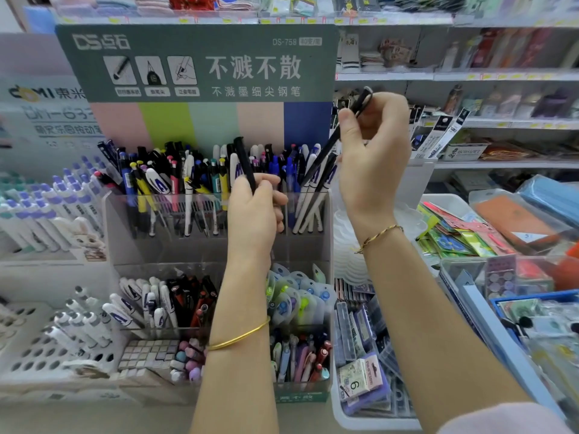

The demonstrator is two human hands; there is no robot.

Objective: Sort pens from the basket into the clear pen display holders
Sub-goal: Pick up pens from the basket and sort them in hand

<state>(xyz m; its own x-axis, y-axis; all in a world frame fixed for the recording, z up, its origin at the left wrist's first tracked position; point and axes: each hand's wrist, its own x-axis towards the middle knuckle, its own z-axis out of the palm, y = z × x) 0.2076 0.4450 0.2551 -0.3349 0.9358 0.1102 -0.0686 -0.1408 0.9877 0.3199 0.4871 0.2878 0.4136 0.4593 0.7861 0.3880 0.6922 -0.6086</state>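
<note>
A clear tiered pen display holder (119,233) stands in the middle, its top tier packed with upright pens (175,177) and its lower tier (175,302) holding white and black pens. My left hand (255,214) grips a black pen (243,161) that points up in front of the top tier. My right hand (374,151) is raised at the holder's right edge and pinches another black pen (351,120), tilted with its lower end over the white pens (313,198) in the right compartment. No basket can be told apart.
A green sign board (194,61) rises behind the holder. White pens in a perforated rack (34,349) fill the left. A white tray of small boxes (360,386) sits lower right, packaged goods (463,233) and shelves (470,76) to the right.
</note>
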